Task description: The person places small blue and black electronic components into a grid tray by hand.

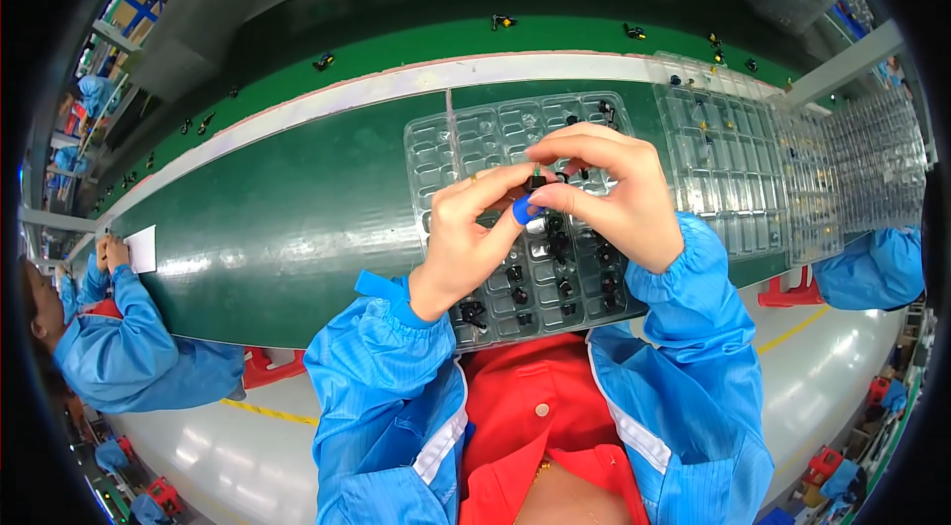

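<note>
Over a clear plastic compartment tray (428, 151), my two hands meet with their fingertips together. My left hand (466, 233), its thumb wearing a blue finger cover (526, 210), pinches a small black part (537, 183) with a bit of green on top. The fingers of my right hand (624, 183) close on the right side of the same part; the fingertips partly hide it. Beneath my hands, several small black parts (519, 294) lie in the tray's compartments, mostly in the near and right ones.
Another clear tray (728, 168) with small pieces lies to the right, beside stacked clear trays (877, 163). Beyond a white rail (386, 79), a green belt (416, 45) carries scattered black-and-yellow parts. A blue-sleeved person (129, 337) sits at left near a white sheet (142, 250).
</note>
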`<act>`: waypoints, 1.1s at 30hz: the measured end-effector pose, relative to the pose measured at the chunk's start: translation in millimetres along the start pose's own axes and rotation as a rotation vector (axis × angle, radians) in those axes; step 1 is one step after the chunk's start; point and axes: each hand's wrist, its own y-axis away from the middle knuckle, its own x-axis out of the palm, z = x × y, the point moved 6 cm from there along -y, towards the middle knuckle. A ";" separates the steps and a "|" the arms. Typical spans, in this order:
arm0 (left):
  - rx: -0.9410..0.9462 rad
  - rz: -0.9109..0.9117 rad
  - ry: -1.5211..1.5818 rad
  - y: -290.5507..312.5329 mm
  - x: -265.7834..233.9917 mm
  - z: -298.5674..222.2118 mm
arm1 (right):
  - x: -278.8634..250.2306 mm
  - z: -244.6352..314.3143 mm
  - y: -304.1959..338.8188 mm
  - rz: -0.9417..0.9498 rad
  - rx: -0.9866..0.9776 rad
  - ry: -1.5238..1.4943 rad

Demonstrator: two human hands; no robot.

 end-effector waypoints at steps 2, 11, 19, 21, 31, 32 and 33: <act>0.056 -0.011 -0.070 -1.9 -2.1 -2.4 | 4.0 -10.5 0.5 0.040 0.080 -0.188; -0.299 0.010 0.353 -4.8 6.7 11.0 | 5.9 -45.6 7.6 0.003 0.335 -0.840; -0.447 0.103 0.735 -0.7 27.9 26.1 | -1.9 -35.4 9.9 -0.095 0.099 -0.436; -0.477 0.081 0.739 0.4 27.8 29.4 | -2.0 -32.5 10.4 -0.091 0.054 -0.406; -0.362 0.095 0.466 -5.5 26.7 23.1 | 11.8 -56.4 16.1 -0.039 0.349 -0.957; -0.401 0.129 0.538 -4.7 28.8 24.0 | 8.9 -51.1 15.0 -0.034 0.313 -0.876; -0.439 0.162 0.610 -2.5 31.6 24.7 | 7.8 -47.9 13.9 -0.030 0.277 -0.795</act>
